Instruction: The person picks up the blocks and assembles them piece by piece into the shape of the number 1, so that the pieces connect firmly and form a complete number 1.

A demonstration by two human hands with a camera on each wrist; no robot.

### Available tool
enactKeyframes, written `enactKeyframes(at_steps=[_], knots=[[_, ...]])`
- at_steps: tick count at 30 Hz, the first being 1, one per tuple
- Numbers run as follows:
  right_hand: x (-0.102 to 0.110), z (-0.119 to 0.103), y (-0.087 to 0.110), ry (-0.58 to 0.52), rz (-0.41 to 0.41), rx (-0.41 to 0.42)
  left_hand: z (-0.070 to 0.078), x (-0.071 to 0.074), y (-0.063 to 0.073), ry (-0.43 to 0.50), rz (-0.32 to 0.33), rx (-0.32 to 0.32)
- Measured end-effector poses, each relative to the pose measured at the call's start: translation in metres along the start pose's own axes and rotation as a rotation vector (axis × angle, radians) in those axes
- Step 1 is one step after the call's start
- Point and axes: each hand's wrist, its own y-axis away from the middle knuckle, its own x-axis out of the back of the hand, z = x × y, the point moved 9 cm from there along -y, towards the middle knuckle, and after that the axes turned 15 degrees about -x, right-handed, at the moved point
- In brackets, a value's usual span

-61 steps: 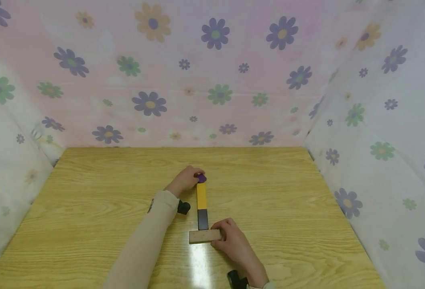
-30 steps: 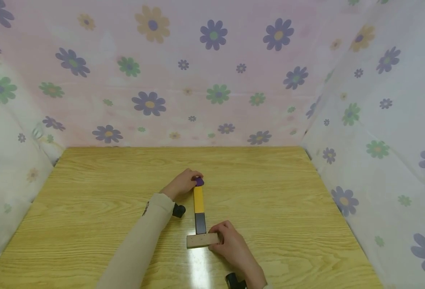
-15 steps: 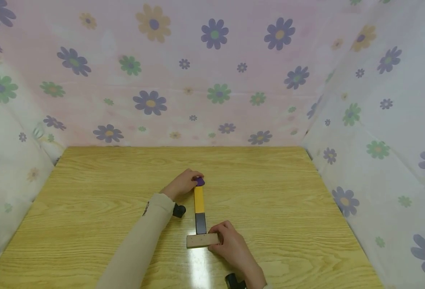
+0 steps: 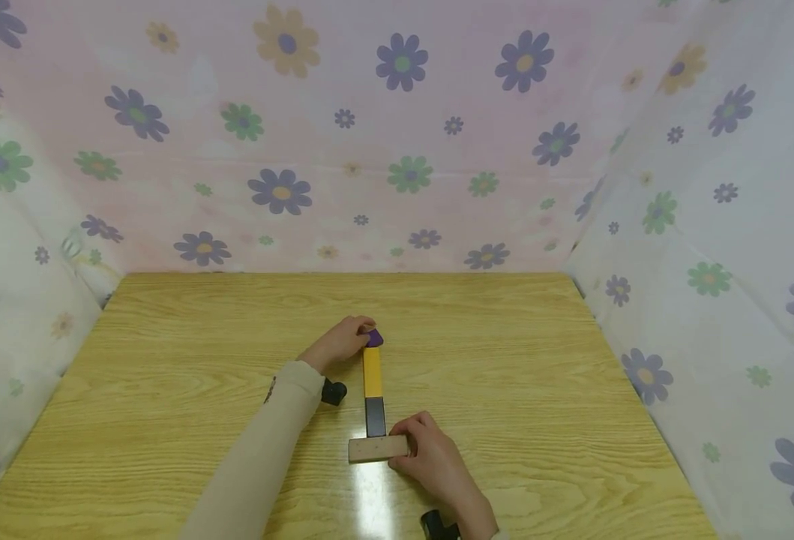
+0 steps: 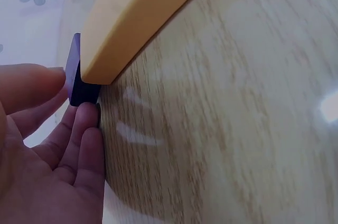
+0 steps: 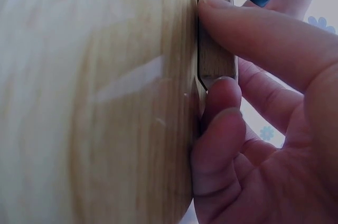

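Observation:
In the head view, a purple block (image 4: 375, 339), a yellow block (image 4: 373, 372) and a dark grey block (image 4: 375, 417) lie end to end in a line. A plain wooden block (image 4: 373, 449) lies crosswise at the near end, forming an upside-down T. At the far end my left hand (image 4: 334, 345) pinches the purple block; the left wrist view shows thumb and fingertips on the purple block (image 5: 76, 73) against the yellow block's end (image 5: 127, 23). My right hand (image 4: 433, 457) holds the wooden block's right end, its thumb on the long side in the right wrist view.
The blocks lie on a wood-grain table (image 4: 538, 375), with a floral cloth (image 4: 343, 172) behind and at both sides. Black wrist cameras (image 4: 333, 392) are strapped to both wrists. A bright light reflection falls on the table near the wooden block.
The blocks and both hands have shifted slightly down and left in the view, along with a small head movement. The left fingers have eased back a little, exposing more of the purple block.

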Motion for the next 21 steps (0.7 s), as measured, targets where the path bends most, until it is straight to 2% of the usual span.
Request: enactKeyframes(at_steps=[13, 21], knots=[[0.0009, -0.0019, 0.0002, -0.003, -0.007, 0.002, -0.0004, 0.0025, 0.0023, 0.025, 0.018, 0.026], [-0.0019, 0.0012, -0.0024, 0.002, -0.016, -0.01, 0.0003, 0.0078, 0.0076, 0.008, 0.073, 0.047]])
